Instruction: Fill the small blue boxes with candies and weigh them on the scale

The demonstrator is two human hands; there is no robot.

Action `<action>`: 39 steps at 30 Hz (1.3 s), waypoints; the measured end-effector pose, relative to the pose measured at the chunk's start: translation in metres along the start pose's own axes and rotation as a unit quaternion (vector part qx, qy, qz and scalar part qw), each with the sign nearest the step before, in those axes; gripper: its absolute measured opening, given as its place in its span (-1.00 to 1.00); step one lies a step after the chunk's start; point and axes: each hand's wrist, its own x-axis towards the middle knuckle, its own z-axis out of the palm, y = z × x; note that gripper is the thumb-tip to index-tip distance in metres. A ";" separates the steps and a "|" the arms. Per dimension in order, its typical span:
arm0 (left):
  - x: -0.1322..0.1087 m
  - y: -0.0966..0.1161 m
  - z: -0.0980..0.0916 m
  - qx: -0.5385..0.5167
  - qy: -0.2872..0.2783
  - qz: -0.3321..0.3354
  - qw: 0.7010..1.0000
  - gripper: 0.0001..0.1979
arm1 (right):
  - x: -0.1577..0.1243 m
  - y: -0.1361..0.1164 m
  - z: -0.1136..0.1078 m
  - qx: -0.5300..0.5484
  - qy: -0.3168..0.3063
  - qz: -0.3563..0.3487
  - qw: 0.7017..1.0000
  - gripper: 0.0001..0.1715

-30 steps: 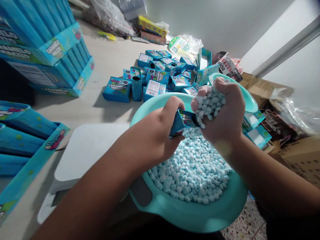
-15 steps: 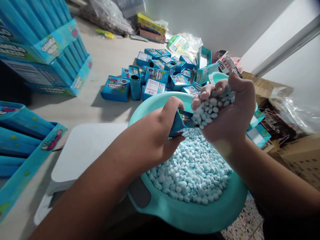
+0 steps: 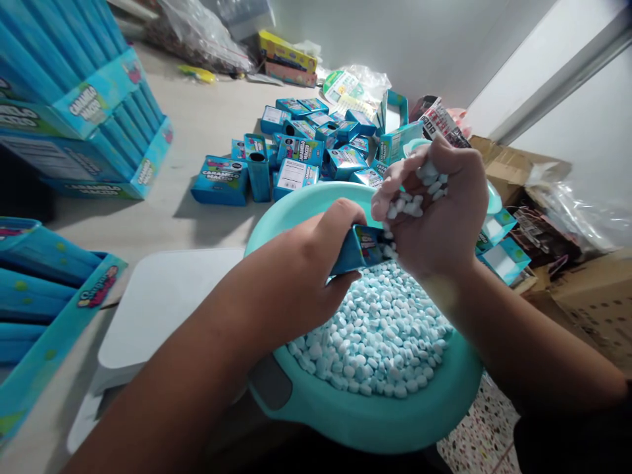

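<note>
A teal basin sits in front of me, full of small pale blue candies. Over it, my left hand grips a small blue candy box, its open end turned to the right. My right hand is cupped and closed round a handful of the same candies, held right at the mouth of the box. Some candies show between the fingers.
A heap of small blue candy boxes lies on the table beyond the basin. Large blue display cartons stand at the left, and more lie nearer. A white scale sits left of the basin. Cardboard boxes and plastic bags fill the right.
My right hand has closed tighter and fewer candies show in it. Both hands and the box stay over the basin; the view has shifted slightly.
</note>
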 end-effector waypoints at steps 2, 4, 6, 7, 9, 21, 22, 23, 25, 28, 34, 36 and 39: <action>0.001 0.001 -0.001 -0.015 -0.007 -0.005 1.000 -0.56 | 0.000 -0.001 0.001 0.013 0.009 -0.003 1.000 -0.56; 0.002 0.002 -0.002 -0.015 -0.010 -0.014 1.000 -0.53 | 0.000 -0.001 0.001 0.019 0.011 -0.002 1.000 -0.54; 0.002 0.001 -0.002 -0.010 -0.013 -0.016 1.000 -0.50 | 0.000 -0.001 0.001 0.018 0.008 -0.002 1.000 -0.53; 0.003 0.001 -0.002 -0.008 -0.012 -0.015 1.000 -0.51 | 0.000 0.000 0.001 0.016 0.009 -0.003 1.000 -0.53; 0.003 0.002 -0.002 -0.004 -0.006 -0.018 1.000 -0.52 | 0.000 0.000 0.001 0.010 0.013 -0.006 1.000 -0.51; 0.004 -0.004 -0.006 -0.049 -0.007 -0.029 0.998 -0.52 | -0.002 0.000 0.002 0.064 -0.039 -0.020 0.997 -0.64; 0.004 -0.005 -0.006 -0.059 -0.014 -0.031 0.998 -0.52 | -0.003 0.000 0.002 0.075 -0.044 -0.023 0.996 -0.68; 0.004 -0.005 -0.007 -0.069 -0.021 -0.030 0.997 -0.53 | -0.003 0.000 0.003 0.085 -0.049 -0.027 0.995 -0.70; 0.004 -0.005 -0.008 -0.077 -0.031 -0.031 0.996 -0.54 | -0.004 -0.001 0.004 0.091 -0.056 -0.024 0.994 -0.72; 0.004 -0.004 -0.010 -0.066 -0.023 -0.040 0.997 -0.54 | -0.005 -0.004 0.004 0.080 -0.052 -0.010 0.995 -0.69; 0.004 -0.003 -0.008 -0.049 0.001 -0.059 0.997 -0.51 | -0.007 -0.005 0.001 0.023 -0.042 0.000 0.999 -0.64; 0.003 -0.001 -0.009 -0.037 0.016 -0.087 0.995 -0.48 | -0.008 -0.004 0.001 0.030 -0.048 -0.006 0.998 -0.70; 0.003 0.000 -0.010 -0.024 0.014 -0.110 0.993 -0.50 | -0.009 -0.004 0.003 0.029 -0.066 0.010 0.997 -0.73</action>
